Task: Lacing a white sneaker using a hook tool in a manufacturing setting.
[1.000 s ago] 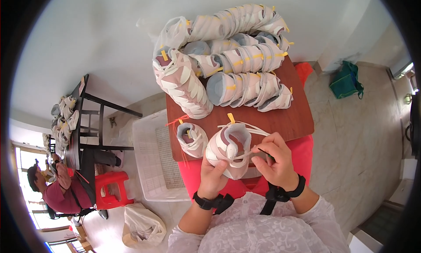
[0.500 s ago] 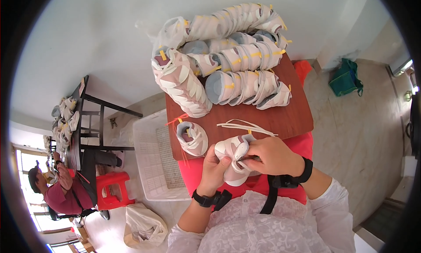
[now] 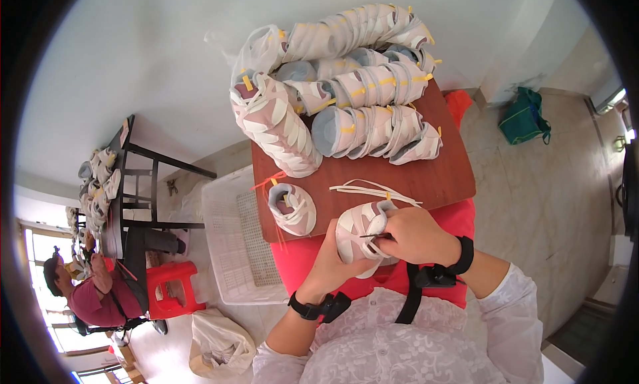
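A white and pale pink shoe upper [image 3: 353,232] is held over the table's near edge, its yellow tab toward the far side. My left hand [image 3: 331,264] grips it from the left, thumb against its side. My right hand [image 3: 421,236] is closed at the lace opening, pinching a thin dark pointed tool [image 3: 370,236] whose tip lies across the upper; its exact kind is unclear. Just beyond lie loose cream shoelaces [image 3: 373,192]. To the left stands another laced shoe upper [image 3: 293,211], with red strings [image 3: 267,181] beside it.
Stacked rows of shoe uppers [image 3: 373,132] fill the back of the brown table [image 3: 432,177]. A white plastic crate [image 3: 229,251] stands left of it, near a cloth sack [image 3: 219,347]. Farther left, a person [image 3: 100,294] sits at a dark table. A green bag [image 3: 524,117] rests on the right floor.
The upper has turned and shifted slightly right in my left hand. My right hand has moved a little, and the thin dark tool now shows at its fingers.
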Motion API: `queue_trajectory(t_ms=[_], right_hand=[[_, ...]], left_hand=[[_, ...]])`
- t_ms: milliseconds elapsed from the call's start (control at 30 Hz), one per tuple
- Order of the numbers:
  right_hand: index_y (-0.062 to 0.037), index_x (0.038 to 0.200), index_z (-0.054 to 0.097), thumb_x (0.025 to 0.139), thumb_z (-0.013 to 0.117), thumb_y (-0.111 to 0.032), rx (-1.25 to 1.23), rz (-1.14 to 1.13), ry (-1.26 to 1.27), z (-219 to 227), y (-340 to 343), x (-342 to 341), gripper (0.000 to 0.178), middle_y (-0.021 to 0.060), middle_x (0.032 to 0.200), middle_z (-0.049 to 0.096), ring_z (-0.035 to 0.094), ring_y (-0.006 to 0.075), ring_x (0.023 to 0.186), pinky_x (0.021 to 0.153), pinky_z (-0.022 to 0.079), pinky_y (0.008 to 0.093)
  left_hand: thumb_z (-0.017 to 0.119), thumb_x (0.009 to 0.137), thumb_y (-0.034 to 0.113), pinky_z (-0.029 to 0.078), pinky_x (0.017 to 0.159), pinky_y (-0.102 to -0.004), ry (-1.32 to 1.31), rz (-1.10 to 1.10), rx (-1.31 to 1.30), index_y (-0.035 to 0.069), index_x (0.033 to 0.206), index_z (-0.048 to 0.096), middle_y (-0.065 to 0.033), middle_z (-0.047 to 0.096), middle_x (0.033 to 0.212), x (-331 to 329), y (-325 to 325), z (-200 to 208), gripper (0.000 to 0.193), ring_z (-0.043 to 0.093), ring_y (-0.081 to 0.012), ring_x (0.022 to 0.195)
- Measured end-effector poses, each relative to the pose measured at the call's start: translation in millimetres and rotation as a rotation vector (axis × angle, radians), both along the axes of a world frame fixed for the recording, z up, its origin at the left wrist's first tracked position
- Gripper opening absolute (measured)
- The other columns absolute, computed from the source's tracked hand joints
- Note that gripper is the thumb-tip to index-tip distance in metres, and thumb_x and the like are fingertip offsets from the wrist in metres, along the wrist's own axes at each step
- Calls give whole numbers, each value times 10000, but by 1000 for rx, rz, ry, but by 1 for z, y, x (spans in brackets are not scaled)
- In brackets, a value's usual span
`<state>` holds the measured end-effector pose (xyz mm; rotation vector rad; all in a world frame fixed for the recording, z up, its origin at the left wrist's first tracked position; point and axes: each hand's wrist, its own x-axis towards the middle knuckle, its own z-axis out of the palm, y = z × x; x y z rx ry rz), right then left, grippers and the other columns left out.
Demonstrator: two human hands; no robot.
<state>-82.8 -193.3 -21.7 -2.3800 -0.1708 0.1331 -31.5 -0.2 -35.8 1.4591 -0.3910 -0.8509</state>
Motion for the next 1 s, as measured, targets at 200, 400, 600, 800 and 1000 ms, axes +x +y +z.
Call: queue_trajectory(t_ms=[200, 400, 600, 800, 1000], right_hand=[[-77, 869, 650, 737, 623, -168, 52, -71, -126, 2, 8, -4, 163, 129, 822, 618, 605, 331, 727, 631, 487, 424], [-69, 923, 636, 729, 630, -143, 54, -216, -222, -12, 14, -5, 207, 126, 839, 626, 622, 318, 714, 613, 500, 417], [-57, 944, 616, 726, 661, -133, 94, -180, -137, -1, 11, -11, 235, 121, 846, 594, 611, 319, 721, 627, 496, 405], [-22, 912, 588, 799, 648, -75, 452, -600, -412, 8, 11, -21, 138, 68, 740, 543, 589, 200, 692, 609, 455, 306], [18, 946, 550, 875, 620, -113, 867, -530, 4, -16, 25, -42, 165, 56, 838, 615, 576, 77, 772, 656, 444, 211]], left_hand=[[744, 660, 1, 425, 939, -347, 4, 66, 22, 47, 1217, 361, -74, 505, 1148, -3, -3, 3, 678, 499, -166, 1078], [717, 673, -24, 437, 918, -339, -89, 73, 78, 42, 1209, 366, -76, 509, 1137, -8, -5, 6, 644, 504, -164, 1064], [729, 675, -30, 441, 930, -337, -38, 53, 10, 41, 1253, 340, -79, 497, 1166, -7, 1, 4, 701, 503, -170, 1092], [766, 681, -9, 469, 952, -378, 242, 221, -428, 68, 1348, 283, -78, 471, 1238, 3, 1, -9, 827, 511, -200, 1137], [793, 682, 25, 468, 951, -368, 240, 242, -462, 84, 1364, 277, -73, 475, 1251, -1, 6, -24, 857, 521, -200, 1125]])
